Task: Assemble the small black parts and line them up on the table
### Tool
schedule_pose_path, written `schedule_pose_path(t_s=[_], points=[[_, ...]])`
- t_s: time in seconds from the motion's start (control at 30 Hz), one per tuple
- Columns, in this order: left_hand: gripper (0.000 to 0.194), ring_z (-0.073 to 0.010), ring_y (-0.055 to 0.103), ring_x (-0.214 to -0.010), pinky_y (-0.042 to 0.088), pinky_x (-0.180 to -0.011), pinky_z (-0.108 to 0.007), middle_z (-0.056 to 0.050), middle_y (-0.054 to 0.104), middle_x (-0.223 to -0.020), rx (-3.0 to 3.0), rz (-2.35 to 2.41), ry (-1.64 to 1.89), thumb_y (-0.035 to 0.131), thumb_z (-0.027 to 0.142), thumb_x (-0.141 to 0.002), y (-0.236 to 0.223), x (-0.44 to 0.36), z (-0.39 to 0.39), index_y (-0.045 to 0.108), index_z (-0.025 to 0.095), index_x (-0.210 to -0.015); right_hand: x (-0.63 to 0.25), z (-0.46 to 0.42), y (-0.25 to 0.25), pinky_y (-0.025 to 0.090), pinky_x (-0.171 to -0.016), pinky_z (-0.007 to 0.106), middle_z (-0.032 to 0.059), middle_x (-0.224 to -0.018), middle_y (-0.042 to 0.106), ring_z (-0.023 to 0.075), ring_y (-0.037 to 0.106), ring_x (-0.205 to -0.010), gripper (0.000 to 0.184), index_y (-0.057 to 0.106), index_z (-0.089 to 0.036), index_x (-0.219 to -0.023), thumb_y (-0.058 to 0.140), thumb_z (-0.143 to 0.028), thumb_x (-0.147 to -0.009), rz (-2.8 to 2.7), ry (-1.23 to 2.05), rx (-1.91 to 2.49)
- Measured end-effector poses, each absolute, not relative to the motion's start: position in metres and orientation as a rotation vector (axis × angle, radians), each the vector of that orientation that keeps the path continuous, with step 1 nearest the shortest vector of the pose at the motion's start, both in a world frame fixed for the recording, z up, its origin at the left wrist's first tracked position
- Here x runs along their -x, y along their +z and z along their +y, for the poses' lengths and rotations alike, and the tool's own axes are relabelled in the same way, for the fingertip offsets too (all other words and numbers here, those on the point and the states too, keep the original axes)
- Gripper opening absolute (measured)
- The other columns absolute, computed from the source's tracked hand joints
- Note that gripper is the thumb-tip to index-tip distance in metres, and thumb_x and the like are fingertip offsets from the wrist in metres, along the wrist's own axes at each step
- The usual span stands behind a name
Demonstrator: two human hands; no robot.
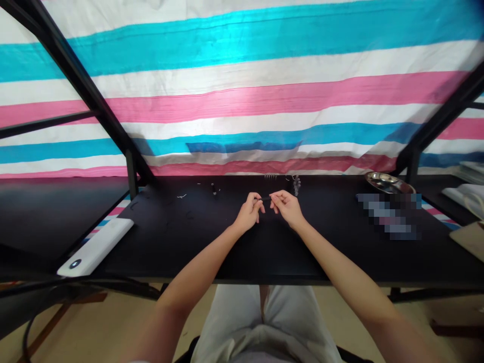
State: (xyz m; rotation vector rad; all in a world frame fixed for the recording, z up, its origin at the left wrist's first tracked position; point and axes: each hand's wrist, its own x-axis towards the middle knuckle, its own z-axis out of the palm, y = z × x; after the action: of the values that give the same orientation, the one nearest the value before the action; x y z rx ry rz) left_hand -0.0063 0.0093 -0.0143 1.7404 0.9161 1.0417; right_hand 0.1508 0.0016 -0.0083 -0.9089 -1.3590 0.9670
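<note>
Over the middle of the black table, my left hand [250, 212] and my right hand [286, 205] are close together, fingertips pinched. Between them stretches a short, thin dark strip [266, 198], with one end in each hand. Its exact kind is too small to make out. Just beyond my right hand lies a cluster of small grey pieces [297, 185]. A row of small pale coiled or toothed bits [270, 177] is at the table's back edge. To the left of my hands is a small dark cylinder [214, 189] with a light end.
White thread-like scraps [182, 195] lie on the black table [170, 252]. A long white case [96, 247] rests at the left edge. At the right are a shiny metal dish [389, 182] and a blurred-out item [389, 217]. Black frame bars [81, 75] rise before a striped sheet.
</note>
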Motion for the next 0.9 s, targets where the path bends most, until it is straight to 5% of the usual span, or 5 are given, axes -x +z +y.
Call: schedule_pose_path(t_s=[0.9], points=[[0.035, -0.0050, 0.041, -0.031, 0.030, -0.038, -0.018, 0.005, 0.054, -0.053, -1.687, 1.033, 1.007, 0.028, 0.049, -0.088, -0.0117, 0.0056, 0.0077, 0.036, 0.019, -0.071, -0.1490, -0.0002, -0.0078, 0.037, -0.041, 0.023, -0.0021, -0.056, 0.058, 0.0075, 0.047, -0.040, 0.032, 0.056, -0.017, -0.080, 0.058, -0.048, -0.075, -1.389, 1.004, 0.907]])
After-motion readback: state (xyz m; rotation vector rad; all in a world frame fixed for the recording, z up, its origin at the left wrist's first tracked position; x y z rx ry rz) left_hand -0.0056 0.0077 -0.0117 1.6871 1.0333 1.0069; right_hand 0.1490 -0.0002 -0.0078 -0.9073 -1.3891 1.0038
